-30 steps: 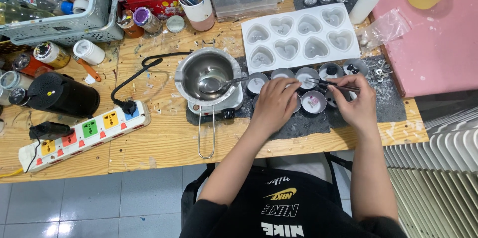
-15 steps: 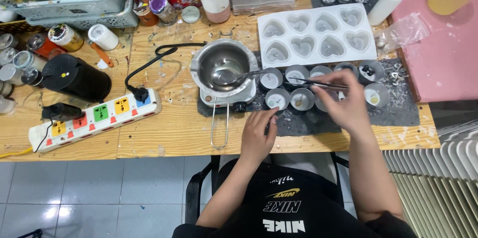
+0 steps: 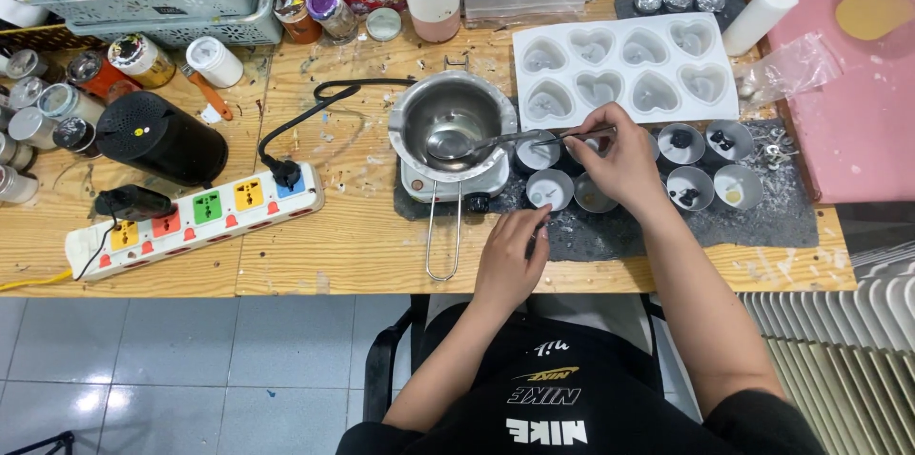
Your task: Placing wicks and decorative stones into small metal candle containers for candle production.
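The melting pot (image 3: 451,123) is polished metal, bright and mirror-smooth inside, as is the spoon (image 3: 467,142) lying in it. The small round cups (image 3: 550,190) look like thin, dull silver metal. The heart mould (image 3: 624,69) is matt white (silicone, by its soft sheen). The tabletop (image 3: 353,226) is bare, scuffed, stained wood under a rough dark grey mat (image 3: 610,236). The tweezers (image 3: 572,136) look like slim metal. The power strip (image 3: 191,222) is glossy plastic.

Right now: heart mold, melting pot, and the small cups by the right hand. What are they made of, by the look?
Heart mold: likely silicone; matte white, soft rounded cavities.
Melting pot: looks like stainless steel; bright mirror-like reflections, wire handle.
Small cups: thin metal, probably aluminium; dull silver rims.
Right hand holds slim tweezers, metal by their sheen.
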